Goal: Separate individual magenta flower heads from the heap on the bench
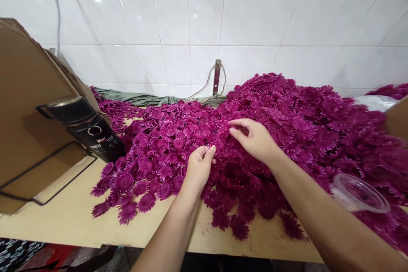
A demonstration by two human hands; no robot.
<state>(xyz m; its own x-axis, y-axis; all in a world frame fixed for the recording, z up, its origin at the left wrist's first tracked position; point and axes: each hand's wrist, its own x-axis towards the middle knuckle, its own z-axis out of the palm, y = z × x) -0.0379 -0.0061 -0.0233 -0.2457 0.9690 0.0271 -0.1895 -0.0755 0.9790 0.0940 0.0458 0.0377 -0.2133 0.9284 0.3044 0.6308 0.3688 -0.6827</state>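
My left hand [200,162] is closed over the front of the flower heap, thumb pressed against the bent fingers. Anything in that pinch is too small to make out. Up and to the right, my right hand [255,139] hovers by the purple artificial flowers [178,144], its thumb and fingers apart with nothing visible between them. The flowers are flat heads with fringed petals, spread in a broad layer around both hands. A taller mound of them [299,123] rises behind my right forearm.
At the left, a black vacuum flask [92,125] leans in front of a cardboard box [32,106], near a black wire frame [68,182]. A clear plastic tub [360,195] sits among flowers at right. Green cloth [137,97] lies along the tiled wall [204,12]. The table's [159,225] edge is near me.
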